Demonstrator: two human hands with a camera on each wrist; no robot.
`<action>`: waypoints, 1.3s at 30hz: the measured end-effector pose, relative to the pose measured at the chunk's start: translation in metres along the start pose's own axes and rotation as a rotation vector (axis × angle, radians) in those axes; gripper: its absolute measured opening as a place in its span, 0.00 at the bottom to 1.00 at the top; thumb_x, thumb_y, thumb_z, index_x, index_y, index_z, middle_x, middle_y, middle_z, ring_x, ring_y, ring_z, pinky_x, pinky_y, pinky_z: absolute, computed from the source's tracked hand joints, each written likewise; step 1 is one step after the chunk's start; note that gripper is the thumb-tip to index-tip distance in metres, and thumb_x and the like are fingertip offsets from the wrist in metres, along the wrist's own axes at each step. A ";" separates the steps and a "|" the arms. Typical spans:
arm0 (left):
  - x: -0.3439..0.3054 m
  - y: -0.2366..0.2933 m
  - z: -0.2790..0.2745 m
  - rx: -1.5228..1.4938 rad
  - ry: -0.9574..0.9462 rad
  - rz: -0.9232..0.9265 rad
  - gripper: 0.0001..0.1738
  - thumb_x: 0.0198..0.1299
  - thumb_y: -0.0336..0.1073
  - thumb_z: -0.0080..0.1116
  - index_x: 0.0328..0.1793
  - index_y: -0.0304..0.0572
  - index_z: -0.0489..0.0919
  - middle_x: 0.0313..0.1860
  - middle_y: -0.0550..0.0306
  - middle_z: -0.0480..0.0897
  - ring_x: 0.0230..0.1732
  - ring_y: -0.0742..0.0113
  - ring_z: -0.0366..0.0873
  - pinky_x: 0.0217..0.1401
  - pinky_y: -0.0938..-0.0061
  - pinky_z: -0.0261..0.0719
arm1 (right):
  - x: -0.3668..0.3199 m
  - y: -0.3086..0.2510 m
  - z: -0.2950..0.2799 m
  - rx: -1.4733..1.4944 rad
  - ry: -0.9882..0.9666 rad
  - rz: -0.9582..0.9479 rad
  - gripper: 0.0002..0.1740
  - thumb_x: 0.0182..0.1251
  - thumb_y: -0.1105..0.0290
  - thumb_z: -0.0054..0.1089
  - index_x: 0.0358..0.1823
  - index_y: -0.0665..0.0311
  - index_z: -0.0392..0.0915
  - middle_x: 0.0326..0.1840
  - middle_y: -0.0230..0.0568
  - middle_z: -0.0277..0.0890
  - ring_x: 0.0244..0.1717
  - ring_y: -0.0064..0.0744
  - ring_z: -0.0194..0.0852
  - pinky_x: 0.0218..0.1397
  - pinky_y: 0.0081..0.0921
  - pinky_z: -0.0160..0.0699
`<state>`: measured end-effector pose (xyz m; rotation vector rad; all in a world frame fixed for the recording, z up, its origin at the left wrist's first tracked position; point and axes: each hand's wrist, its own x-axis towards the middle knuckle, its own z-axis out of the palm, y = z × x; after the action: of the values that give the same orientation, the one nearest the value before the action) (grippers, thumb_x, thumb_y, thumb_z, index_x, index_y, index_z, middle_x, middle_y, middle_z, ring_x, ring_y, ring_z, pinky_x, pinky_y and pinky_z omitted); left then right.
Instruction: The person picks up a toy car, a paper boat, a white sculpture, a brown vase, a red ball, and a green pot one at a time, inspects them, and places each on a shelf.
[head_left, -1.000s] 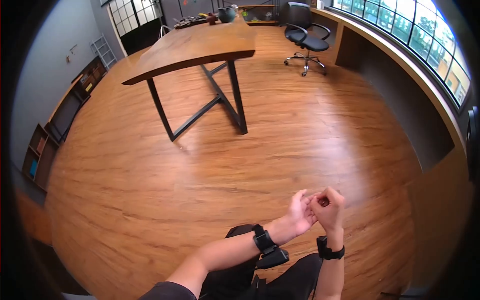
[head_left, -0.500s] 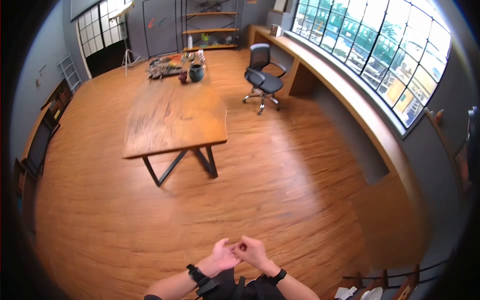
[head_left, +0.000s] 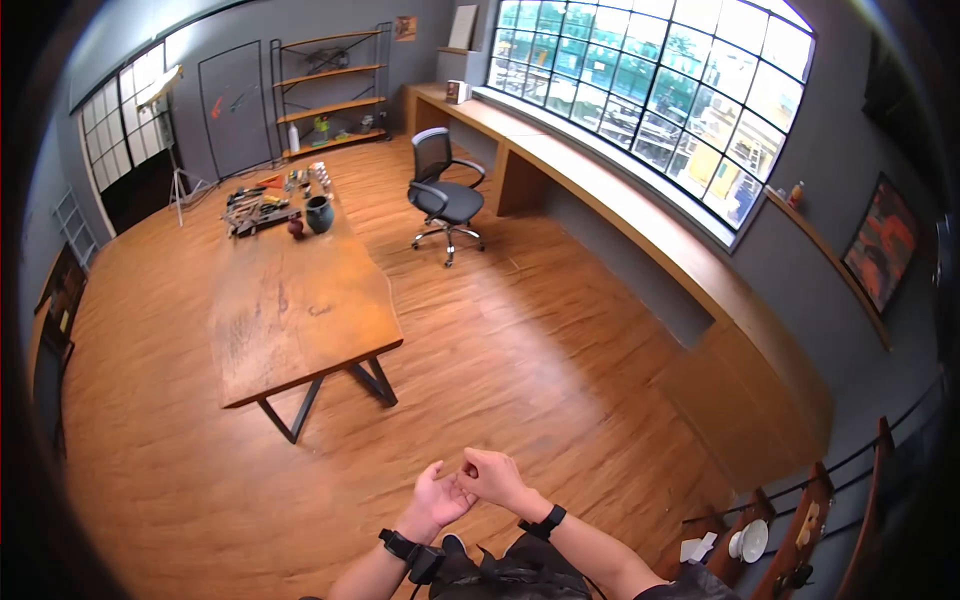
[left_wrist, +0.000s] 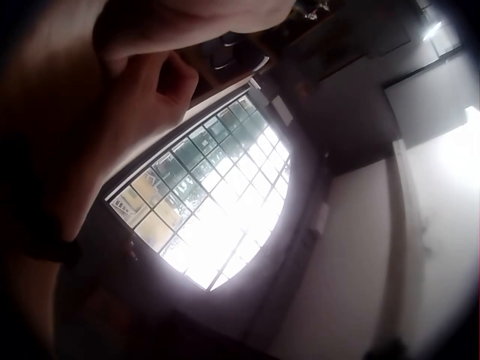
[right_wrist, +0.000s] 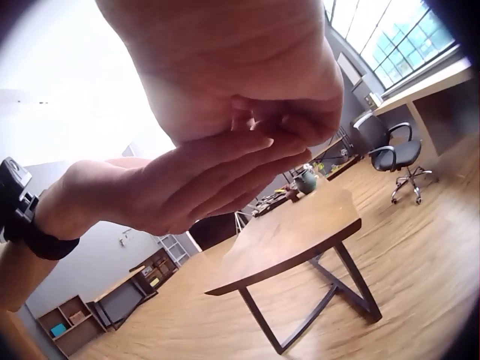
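My left hand (head_left: 440,500) is held palm up in front of my body, with its fingers extended. Just beside it, my right hand (head_left: 492,478) has curled fingers, thumb and forefinger forming a ring, and its fingertips meet the left fingers. From the right wrist, the straight fingers of the left hand (right_wrist: 202,184) lie beneath the curled right hand (right_wrist: 240,67). Through the left wrist view, the ring of the right hand (left_wrist: 142,105) shows in shadow under the left hand (left_wrist: 202,26). No object shows in either hand.
A wooden table (head_left: 300,320) stands ahead to the left, with a dark green pot (head_left: 319,214) and tools at its far end. Beyond it are an office chair (head_left: 447,200) and a shelf rack (head_left: 330,70). A long counter (head_left: 600,180) runs under the window; wall shelves (head_left: 760,540) are at lower right.
The head view has turned right and up, bringing the window and right wall shelves into view. Both hands stay together in much the same pose.
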<state>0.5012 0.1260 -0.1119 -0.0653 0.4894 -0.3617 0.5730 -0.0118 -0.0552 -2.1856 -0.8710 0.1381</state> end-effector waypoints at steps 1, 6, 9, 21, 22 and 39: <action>0.008 -0.001 0.000 0.006 0.000 -0.029 0.33 0.71 0.54 0.34 0.59 0.25 0.70 0.55 0.40 0.79 0.58 0.49 0.77 0.67 0.57 0.71 | -0.001 0.007 -0.004 -0.004 0.001 0.020 0.12 0.54 0.63 0.67 0.28 0.62 0.75 0.25 0.44 0.79 0.30 0.48 0.81 0.30 0.37 0.76; 0.065 0.001 -0.021 -0.028 -0.017 -0.165 0.33 0.71 0.53 0.35 0.60 0.26 0.70 0.58 0.38 0.78 0.59 0.46 0.76 0.69 0.54 0.69 | 0.001 0.060 -0.008 0.029 0.006 0.110 0.12 0.56 0.62 0.66 0.30 0.62 0.75 0.27 0.44 0.80 0.31 0.49 0.81 0.31 0.38 0.77; 0.092 0.005 -0.023 0.008 0.045 -0.157 0.32 0.71 0.53 0.36 0.61 0.26 0.70 0.59 0.37 0.77 0.61 0.45 0.75 0.70 0.53 0.68 | 0.004 0.100 -0.011 0.062 -0.062 0.122 0.11 0.58 0.62 0.64 0.31 0.62 0.75 0.27 0.45 0.80 0.32 0.50 0.81 0.32 0.40 0.77; 0.205 0.123 -0.101 1.131 1.014 0.167 0.30 0.72 0.46 0.43 0.74 0.35 0.60 0.72 0.42 0.69 0.71 0.45 0.67 0.70 0.52 0.69 | -0.036 0.458 -0.040 -0.092 -0.495 0.690 0.23 0.61 0.53 0.52 0.47 0.62 0.82 0.50 0.60 0.80 0.55 0.56 0.78 0.56 0.45 0.78; 0.203 0.133 -0.119 1.019 1.047 0.242 0.29 0.70 0.46 0.46 0.72 0.37 0.63 0.69 0.42 0.71 0.69 0.47 0.70 0.69 0.53 0.70 | -0.054 0.483 -0.049 -0.123 -0.610 0.810 0.23 0.60 0.55 0.52 0.50 0.60 0.83 0.53 0.58 0.79 0.59 0.53 0.77 0.60 0.43 0.76; 0.246 0.088 -0.155 0.473 1.155 0.159 0.31 0.69 0.51 0.43 0.69 0.35 0.68 0.70 0.46 0.73 0.70 0.47 0.69 0.71 0.57 0.66 | -0.010 0.641 -0.066 0.577 -0.331 1.274 0.09 0.66 0.69 0.58 0.33 0.67 0.80 0.24 0.38 0.80 0.23 0.26 0.79 0.23 0.23 0.75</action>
<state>0.6585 0.1250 -0.3713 0.6761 1.5213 -0.3249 0.9367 -0.3628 -0.4543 -1.8334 0.4976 1.2070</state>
